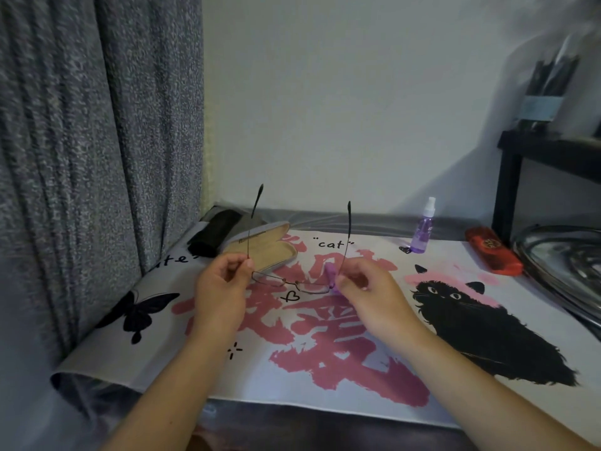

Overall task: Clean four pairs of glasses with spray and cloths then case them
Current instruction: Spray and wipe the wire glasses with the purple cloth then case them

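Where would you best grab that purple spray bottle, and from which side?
Grip the spray bottle around its purple body, below the narrow white nozzle. It stands upright with open mat on its near side, so coming from the front with the right hand looks easiest, once that hand lets go of the glasses.

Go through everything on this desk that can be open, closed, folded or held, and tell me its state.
Thin wire-framed glasses: temples unfolded, pointing up, held off the mat.
Left hand: pinches the left temple.
Right hand: pinches the right temple, with a purple cloth.
Grey beige-lined case: open, empty.
Red case: closed.
Black pouch: lying flat.
Purple spray bottle: upright.
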Tool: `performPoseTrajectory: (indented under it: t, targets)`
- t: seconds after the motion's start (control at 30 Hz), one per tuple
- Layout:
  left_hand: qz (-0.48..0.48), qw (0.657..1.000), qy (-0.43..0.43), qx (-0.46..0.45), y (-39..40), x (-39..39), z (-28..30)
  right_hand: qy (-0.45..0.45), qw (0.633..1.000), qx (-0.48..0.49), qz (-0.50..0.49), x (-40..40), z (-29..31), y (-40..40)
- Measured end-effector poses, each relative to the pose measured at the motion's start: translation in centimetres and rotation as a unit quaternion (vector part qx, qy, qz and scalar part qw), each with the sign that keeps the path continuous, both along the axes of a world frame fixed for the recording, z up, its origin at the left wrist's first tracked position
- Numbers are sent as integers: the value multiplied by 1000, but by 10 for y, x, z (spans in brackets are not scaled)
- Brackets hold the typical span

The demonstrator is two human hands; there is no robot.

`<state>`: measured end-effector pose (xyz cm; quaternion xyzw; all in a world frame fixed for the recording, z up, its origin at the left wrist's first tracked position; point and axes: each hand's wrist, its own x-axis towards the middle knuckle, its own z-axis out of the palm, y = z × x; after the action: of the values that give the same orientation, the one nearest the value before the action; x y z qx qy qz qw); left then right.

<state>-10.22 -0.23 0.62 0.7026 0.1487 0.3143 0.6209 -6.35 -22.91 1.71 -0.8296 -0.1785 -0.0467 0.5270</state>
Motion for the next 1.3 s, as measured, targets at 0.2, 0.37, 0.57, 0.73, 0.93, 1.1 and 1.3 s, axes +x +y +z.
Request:
performPoseTrajectory:
  t: [0.2,0.37,0.57,0.73,0.93,1.1,1.3]
  targets:
    - [-28,1000,-6,-4,-1,-3,1,-1,997,68,-35,-4,-13,4]
    - [-87,996,-18,7,-4,-3,2,12,990,134,-51,-10,-11,-3]
    - [-143,986,8,88,-8,-5,-2,-29,976,198,-82,-14,-8,-6]
    - [-189,969,42,155,-9,-6,-5,-40,966,238,-89,-18,-4,-9]
    - [-170,983,18,70,-8,-7,0,-73,983,160,-40,-19,-2,-18]
    - [-180,983,6,46,-8,-9,3,-39,999,12,-5,-11,-2,-43]
    - [-195,976,-20,93,-14,-12,0,-53,998,-41,-7,-8,10,-56]
